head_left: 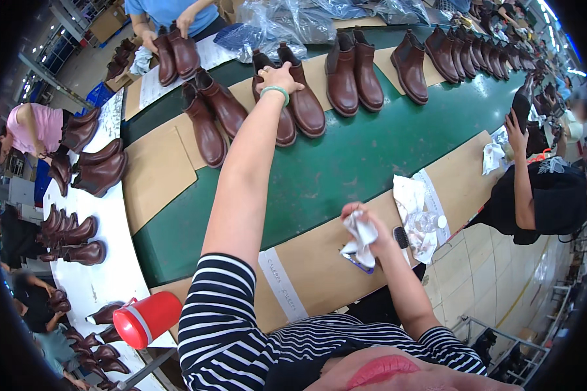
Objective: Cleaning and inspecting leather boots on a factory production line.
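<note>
brown boots [293,98] on a green belt [346,163]. tan cardboard sheets [156,173]. left hand [277,78] wears a green wristband [275,93]; sleeve [218,319] striped black and white. right hand [365,225] holds a white cloth [361,234]. red flask [147,318].

Left arm outstretched, hand [279,78] fingers curled; right hand [365,225] fisted.

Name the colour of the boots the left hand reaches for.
Dark reddish-brown boots, under the left hand; clearest in the head view.

Bright, even overhead light; soft shadows; fisheye bends edges; dark, blurred rim.
</note>
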Motion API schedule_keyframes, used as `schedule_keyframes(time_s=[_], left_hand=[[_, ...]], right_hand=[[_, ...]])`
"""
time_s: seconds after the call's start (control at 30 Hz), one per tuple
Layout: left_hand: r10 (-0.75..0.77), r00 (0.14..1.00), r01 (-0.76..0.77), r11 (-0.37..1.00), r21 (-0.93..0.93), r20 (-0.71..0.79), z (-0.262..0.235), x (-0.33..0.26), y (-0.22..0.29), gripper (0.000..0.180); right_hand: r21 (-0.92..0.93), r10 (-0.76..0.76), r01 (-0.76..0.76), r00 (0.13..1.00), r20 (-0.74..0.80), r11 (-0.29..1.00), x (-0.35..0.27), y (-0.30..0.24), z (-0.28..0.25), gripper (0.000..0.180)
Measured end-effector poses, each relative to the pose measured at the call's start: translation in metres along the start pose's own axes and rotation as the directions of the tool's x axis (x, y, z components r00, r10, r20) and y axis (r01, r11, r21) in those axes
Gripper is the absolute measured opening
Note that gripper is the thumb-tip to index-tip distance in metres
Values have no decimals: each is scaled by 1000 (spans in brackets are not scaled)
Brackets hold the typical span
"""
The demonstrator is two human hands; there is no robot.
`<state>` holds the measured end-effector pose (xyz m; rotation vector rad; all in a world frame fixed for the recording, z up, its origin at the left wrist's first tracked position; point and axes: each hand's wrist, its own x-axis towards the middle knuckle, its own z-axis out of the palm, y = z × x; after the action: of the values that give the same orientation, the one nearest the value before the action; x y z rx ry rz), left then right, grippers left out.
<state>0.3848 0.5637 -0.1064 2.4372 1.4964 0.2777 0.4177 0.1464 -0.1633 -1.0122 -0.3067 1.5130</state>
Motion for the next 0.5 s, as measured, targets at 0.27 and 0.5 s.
schedule_keyframes(time_s=[0.27, 0.5], left_hand=[[245, 960, -269, 943, -194, -139, -15, -48, -24, 30], [297, 878, -394, 894, -213, -375, -107, -275, -13, 33]], right_hand=[[27, 92, -91, 994, -52, 996, -70, 7, 1, 32], [-129, -4, -17, 988, -157, 992, -111, -14, 14, 36]])
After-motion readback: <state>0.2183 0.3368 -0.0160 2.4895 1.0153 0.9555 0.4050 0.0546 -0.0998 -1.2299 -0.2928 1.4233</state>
